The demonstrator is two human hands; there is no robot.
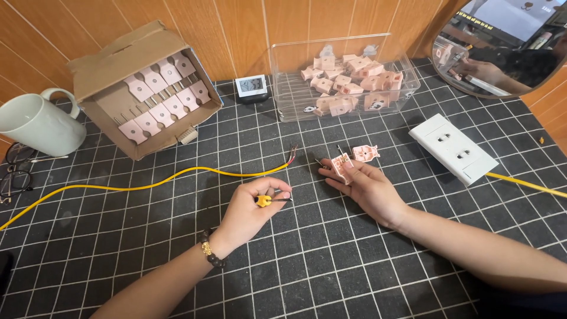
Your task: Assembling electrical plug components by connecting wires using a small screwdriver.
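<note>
My left hand (251, 210) is closed around a small yellow-handled screwdriver (266, 200), its tip pointing right. My right hand (366, 186) lies palm up on the black gridded mat (331, 260) and holds an opened pink plug half (341, 166) between thumb and fingers. The other pink plug half (365, 153) lies on the mat just beyond the fingertips. A yellow cable (177, 177) runs from the left edge to bare wire ends (292, 153) a little left of the plug parts.
A cardboard box (144, 88) of pink plugs stands at the back left, beside a pale green mug (35, 124). A clear tray (345, 80) of pink plugs sits at the back. A white socket strip (453, 147) lies right, glasses (15, 171) far left.
</note>
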